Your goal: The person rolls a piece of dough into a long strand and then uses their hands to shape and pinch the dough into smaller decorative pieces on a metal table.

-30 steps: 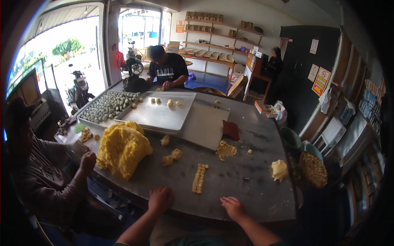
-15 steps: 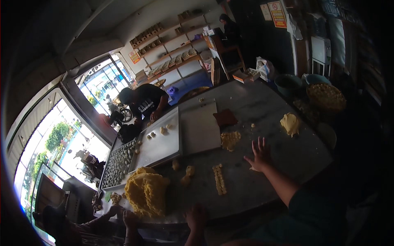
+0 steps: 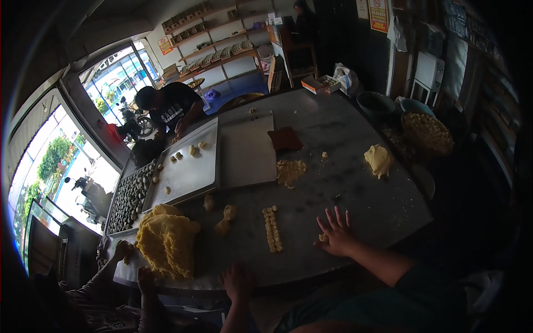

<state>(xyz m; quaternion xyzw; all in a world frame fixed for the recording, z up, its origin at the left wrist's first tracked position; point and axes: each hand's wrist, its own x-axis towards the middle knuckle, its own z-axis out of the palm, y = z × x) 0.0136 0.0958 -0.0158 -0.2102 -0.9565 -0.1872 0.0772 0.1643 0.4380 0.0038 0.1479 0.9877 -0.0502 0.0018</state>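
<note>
head view: from afar i see the right hand [image 3: 340, 240] spread wide, palm down, a small dough piece [image 3: 323, 237] at its thumb; the left hand [image 3: 239, 282] is at the near table [image 3: 355, 177] edge, grip too dark to tell; a careless leftward sweep could smear the knobbly double dough row [image 3: 272, 229]; the yellow mound [image 3: 166, 241], far left, looks rough, soft.
</note>
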